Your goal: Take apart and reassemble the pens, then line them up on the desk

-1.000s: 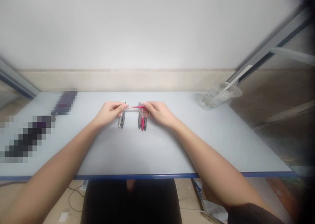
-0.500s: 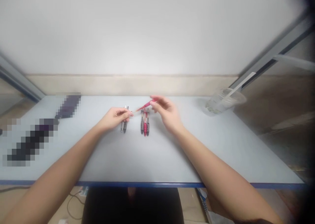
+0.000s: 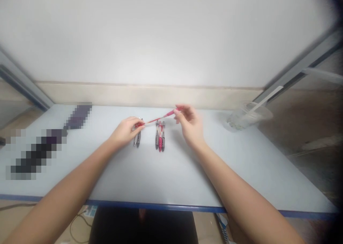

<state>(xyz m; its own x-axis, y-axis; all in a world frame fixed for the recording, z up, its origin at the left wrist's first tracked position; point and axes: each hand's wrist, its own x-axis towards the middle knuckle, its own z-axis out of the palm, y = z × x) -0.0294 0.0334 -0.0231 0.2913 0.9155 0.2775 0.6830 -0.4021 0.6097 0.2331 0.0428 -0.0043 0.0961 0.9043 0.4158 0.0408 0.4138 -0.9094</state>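
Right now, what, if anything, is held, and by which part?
A slim red and pink pen-like item: the left hand pinches its left end, the right hand its pink right end. Whether it is one piece or two cannot be told.

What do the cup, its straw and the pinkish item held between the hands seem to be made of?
The cup is probably clear, glossy plastic: its walls are see-through, with glints. The straw looks opaque white and matt, so plastic or paper. The pinkish item is likely plastic, judging by its evenly coloured pink section; it is too small to tell the finish.
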